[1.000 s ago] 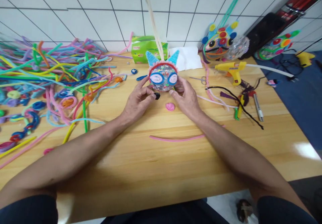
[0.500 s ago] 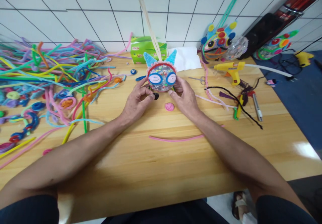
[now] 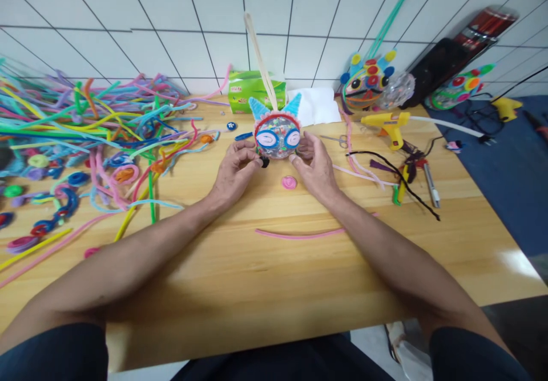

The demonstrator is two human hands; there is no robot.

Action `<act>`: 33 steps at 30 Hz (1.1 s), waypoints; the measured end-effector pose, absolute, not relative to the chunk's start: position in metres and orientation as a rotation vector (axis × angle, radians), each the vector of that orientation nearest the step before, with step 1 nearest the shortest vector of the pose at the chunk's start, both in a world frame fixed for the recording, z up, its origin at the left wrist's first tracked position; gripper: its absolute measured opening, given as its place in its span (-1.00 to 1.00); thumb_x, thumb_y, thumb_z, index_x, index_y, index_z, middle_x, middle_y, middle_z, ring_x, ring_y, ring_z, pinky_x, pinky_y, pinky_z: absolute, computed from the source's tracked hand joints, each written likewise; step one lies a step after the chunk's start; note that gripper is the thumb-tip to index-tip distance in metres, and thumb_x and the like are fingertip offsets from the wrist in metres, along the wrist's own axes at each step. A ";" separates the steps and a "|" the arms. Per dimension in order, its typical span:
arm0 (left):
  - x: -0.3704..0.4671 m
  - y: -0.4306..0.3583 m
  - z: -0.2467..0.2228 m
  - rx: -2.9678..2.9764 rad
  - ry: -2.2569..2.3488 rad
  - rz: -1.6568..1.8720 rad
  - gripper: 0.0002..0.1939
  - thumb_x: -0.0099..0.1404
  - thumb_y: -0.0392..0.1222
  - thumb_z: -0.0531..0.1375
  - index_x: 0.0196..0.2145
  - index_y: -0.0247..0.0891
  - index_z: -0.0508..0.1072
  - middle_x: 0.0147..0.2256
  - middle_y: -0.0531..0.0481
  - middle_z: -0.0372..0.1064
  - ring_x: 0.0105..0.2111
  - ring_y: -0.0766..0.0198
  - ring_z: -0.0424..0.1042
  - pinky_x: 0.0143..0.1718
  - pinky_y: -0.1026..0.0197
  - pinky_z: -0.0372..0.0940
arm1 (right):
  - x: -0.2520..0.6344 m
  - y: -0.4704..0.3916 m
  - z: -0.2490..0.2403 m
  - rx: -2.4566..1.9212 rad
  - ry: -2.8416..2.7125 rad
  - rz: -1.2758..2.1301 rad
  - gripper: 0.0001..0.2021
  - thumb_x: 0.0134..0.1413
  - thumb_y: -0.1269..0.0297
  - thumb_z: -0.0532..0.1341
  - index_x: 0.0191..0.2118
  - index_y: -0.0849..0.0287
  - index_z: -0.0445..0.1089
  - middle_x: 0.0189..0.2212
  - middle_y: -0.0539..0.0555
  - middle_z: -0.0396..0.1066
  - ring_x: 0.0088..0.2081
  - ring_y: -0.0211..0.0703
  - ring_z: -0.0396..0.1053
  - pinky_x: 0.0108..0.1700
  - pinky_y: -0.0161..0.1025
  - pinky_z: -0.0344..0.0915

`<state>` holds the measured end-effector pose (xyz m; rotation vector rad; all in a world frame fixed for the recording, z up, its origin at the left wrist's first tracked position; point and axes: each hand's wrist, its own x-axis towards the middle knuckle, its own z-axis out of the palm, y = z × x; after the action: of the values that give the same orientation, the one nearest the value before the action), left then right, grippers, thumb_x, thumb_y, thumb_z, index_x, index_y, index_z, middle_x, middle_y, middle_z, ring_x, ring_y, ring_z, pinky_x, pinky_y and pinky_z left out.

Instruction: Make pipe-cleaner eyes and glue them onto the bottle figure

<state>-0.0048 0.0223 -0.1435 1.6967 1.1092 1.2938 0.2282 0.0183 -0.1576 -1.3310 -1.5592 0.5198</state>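
Observation:
A clear round ornament (image 3: pixel 280 148) with bright bits inside stands upright between my hands. It has blue fuzzy ears (image 3: pixel 292 107), a red band, white coiled eyes ringed in blue, and a cream strap (image 3: pixel 260 59) rising from the top. My left hand (image 3: pixel 237 170) pinches a small black piece (image 3: pixel 265 162), perhaps a coil, at the ornament's lower left. My right hand (image 3: pixel 314 161) holds its right side, thumb at the lower front and fingers partly hidden behind. A pink coil (image 3: pixel 289 182) lies on the table just in front.
Many coloured pipe cleaners (image 3: pixel 107 107) and coils cover the left side. Behind are a green packet (image 3: pixel 252 91) and white paper (image 3: pixel 314 106). To the right lie scissors (image 3: pixel 340 140), a yellow glue gun (image 3: pixel 391 127), a black pipe cleaner (image 3: pixel 398 173), a cutter (image 3: pixel 432 186) and a decorated ornament (image 3: pixel 368 81).
The view has shifted slightly, so the wall and back items appear lower. The ornament's pink trim shows less than before. Both hands keep nearly the same hold and place.

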 end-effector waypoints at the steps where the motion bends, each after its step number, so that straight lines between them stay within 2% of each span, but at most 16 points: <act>1: -0.005 0.021 -0.142 1.690 1.136 1.313 -0.89 0.26 -0.14 0.34 -0.41 -0.17 0.56 -0.10 -0.12 0.50 0.02 0.04 0.46 0.15 -0.07 0.38 | 0.229 0.018 -0.155 -1.338 -1.535 0.518 -0.41 0.16 0.17 0.34 0.29 0.07 0.27 0.15 0.26 0.50 0.09 0.10 0.51 0.15 0.16 0.51; 4: -0.005 0.015 -0.133 1.625 1.152 1.275 -0.87 0.26 -0.13 0.31 -0.41 -0.19 0.55 -0.36 -0.01 0.43 -0.31 0.20 0.38 -0.17 0.10 0.36 | 0.233 0.016 -0.136 -1.348 -1.450 0.485 -0.44 0.15 0.14 0.34 0.25 0.07 0.28 0.13 0.23 0.49 0.01 0.03 0.51 0.03 0.06 0.52; 8: 0.000 0.000 -0.108 1.489 1.047 1.171 -0.81 0.26 -0.07 0.32 -0.42 -0.23 0.53 -0.49 0.07 0.39 -0.47 0.32 0.27 -0.38 0.23 0.21 | 0.239 -0.002 -0.092 -1.291 -1.435 0.514 -0.69 0.21 0.13 0.31 0.02 0.07 0.42 -0.11 0.08 0.56 -0.14 -0.10 0.51 -0.07 -0.11 0.47; 10: 0.005 -0.010 -0.094 1.454 0.998 1.156 -0.81 0.22 -0.08 0.35 -0.42 -0.24 0.54 -0.49 0.07 0.42 -0.49 0.34 0.27 -0.40 0.25 0.21 | 0.237 -0.019 -0.075 -1.251 -1.473 0.610 -0.80 0.24 0.12 0.30 -0.11 0.09 0.47 -0.23 0.03 0.57 -0.21 -0.14 0.50 -0.12 -0.15 0.44; 12: 0.011 -0.020 -0.082 1.422 0.964 1.155 -0.83 0.21 -0.09 0.36 -0.42 -0.23 0.55 -0.48 0.06 0.45 -0.50 0.35 0.28 -0.42 0.26 0.23 | 0.232 -0.038 -0.067 -1.247 -1.495 0.711 -0.80 0.24 0.09 0.30 -0.16 0.10 0.49 -0.28 0.01 0.58 -0.27 -0.17 0.48 -0.18 -0.18 0.40; 16: 0.019 -0.038 -0.076 1.375 0.920 1.154 -0.83 0.22 -0.09 0.36 -0.41 -0.22 0.56 -0.48 0.06 0.49 -0.50 0.35 0.29 -0.42 0.26 0.27 | 0.221 -0.068 -0.077 -1.260 -1.475 0.871 -0.75 0.19 0.07 0.35 -0.14 0.11 0.52 -0.32 0.00 0.59 -0.30 -0.18 0.48 -0.22 -0.22 0.39; 22: 0.026 -0.052 -0.096 1.348 0.937 1.092 -0.80 0.23 -0.05 0.37 -0.40 -0.23 0.58 -0.48 0.05 0.49 -0.51 0.36 0.30 -0.42 0.27 0.27 | 0.215 -0.083 -0.099 -1.263 -1.476 0.959 -0.79 0.19 0.09 0.34 -0.21 0.12 0.52 -0.34 0.00 0.58 -0.32 -0.21 0.44 -0.23 -0.24 0.35; 27: 0.027 -0.054 -0.111 1.332 0.920 1.038 -0.79 0.26 -0.05 0.37 -0.41 -0.24 0.59 -0.47 0.05 0.48 -0.50 0.37 0.28 -0.41 0.28 0.26 | 0.212 -0.087 -0.105 -1.280 -1.528 0.908 -0.81 0.23 0.14 0.28 -0.34 0.11 0.49 -0.45 -0.05 0.47 -0.39 -0.23 0.34 -0.27 -0.25 0.30; 33: 0.022 -0.056 -0.120 1.366 0.879 1.013 -0.75 0.32 -0.01 0.37 -0.41 -0.23 0.60 -0.45 0.04 0.48 -0.46 0.34 0.30 -0.38 0.27 0.25 | 0.209 -0.088 -0.108 -1.304 -1.581 0.808 -0.84 0.19 0.21 0.26 -0.41 0.08 0.42 -0.51 -0.08 0.41 -0.44 -0.24 0.31 -0.32 -0.25 0.29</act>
<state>0.0220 -0.0557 -0.1196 1.3661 0.8791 1.0126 0.2094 -0.0885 -0.1081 -1.3043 -1.5811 0.8081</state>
